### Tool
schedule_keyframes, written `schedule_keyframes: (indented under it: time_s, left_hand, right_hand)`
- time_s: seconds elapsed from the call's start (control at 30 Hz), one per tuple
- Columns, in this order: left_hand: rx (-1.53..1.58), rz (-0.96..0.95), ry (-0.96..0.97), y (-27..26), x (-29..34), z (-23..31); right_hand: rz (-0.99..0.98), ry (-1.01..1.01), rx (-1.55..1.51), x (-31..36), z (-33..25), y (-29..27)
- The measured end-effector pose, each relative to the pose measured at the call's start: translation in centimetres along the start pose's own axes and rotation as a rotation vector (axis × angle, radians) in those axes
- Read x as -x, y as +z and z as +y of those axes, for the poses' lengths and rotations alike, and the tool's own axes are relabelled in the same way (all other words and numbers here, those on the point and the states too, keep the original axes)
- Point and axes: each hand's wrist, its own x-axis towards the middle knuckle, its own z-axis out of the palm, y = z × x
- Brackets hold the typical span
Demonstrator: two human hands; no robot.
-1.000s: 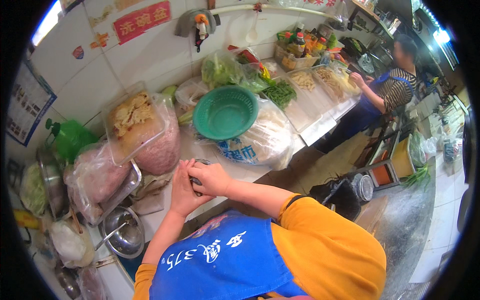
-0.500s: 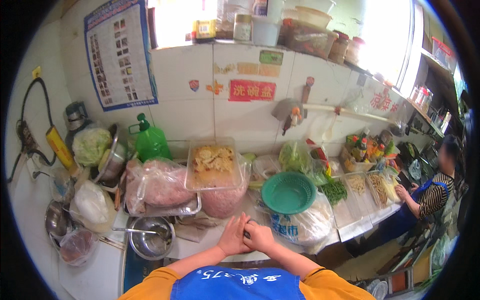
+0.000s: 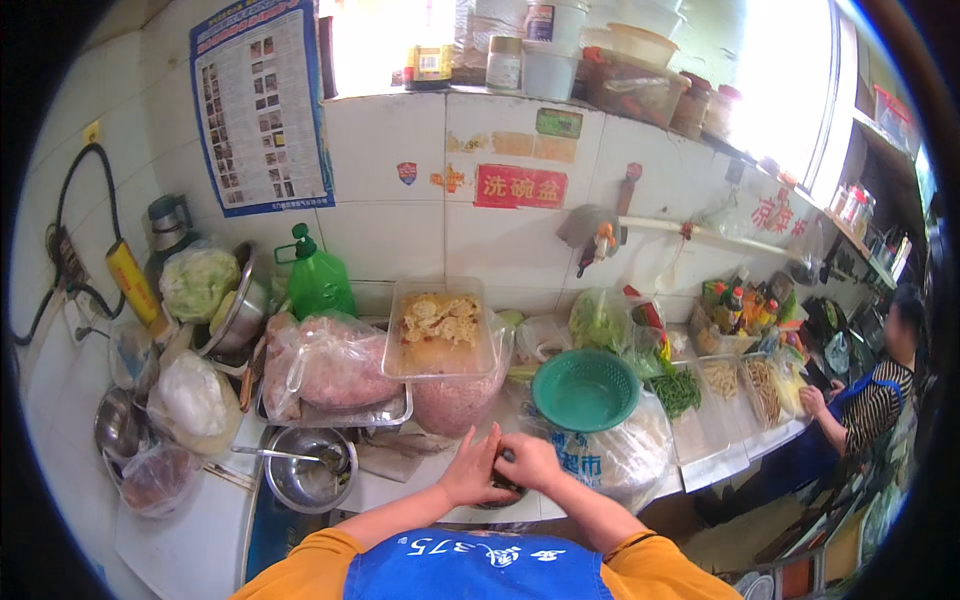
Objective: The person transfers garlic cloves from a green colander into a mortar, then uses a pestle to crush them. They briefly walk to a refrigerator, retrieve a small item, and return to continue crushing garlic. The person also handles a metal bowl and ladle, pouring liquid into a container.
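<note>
My left hand (image 3: 472, 474) is in front of me over the counter's near edge, its fingers pressed together and curved round the side of a small dark thing (image 3: 508, 486). My right hand (image 3: 530, 462) is closed over the top of that same thing, its fingers bent down against it. Most of the dark thing is hidden between the hands, so its kind cannot be made out. Left of them is a steel bowl (image 3: 290, 490) with a spoon (image 3: 262, 453) lying across its rim. Just beyond is a bag of pale pink minced meat (image 3: 455, 403).
A clear tub of yellowish food (image 3: 437, 345) rests on the meat. A green colander (image 3: 585, 388) sits on a plastic bag (image 3: 630, 455) to the right. Trays of cut vegetables (image 3: 677, 392) line the right counter, where another person (image 3: 868, 405) stands. A green jug (image 3: 316, 280) is behind.
The view has shifted a little, moving the scene to the right. My hands have parted slightly; the right has turned and closed on top, and more of the dark thing shows between them.
</note>
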Motion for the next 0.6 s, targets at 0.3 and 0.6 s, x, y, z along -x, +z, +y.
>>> schedule_keyframes:
  time_s: [0.3,0.6]
  left_hand:
    - [-0.093,0.037,0.041,-0.4,-0.5,0.5]
    - [-0.054,0.113,0.105,0.0,-0.9,0.3]
  right_hand:
    - [-0.237,0.019,0.036,-0.6,-0.6,-1.6]
    - [0.072,-0.103,-0.068,0.5,1.3,0.5]
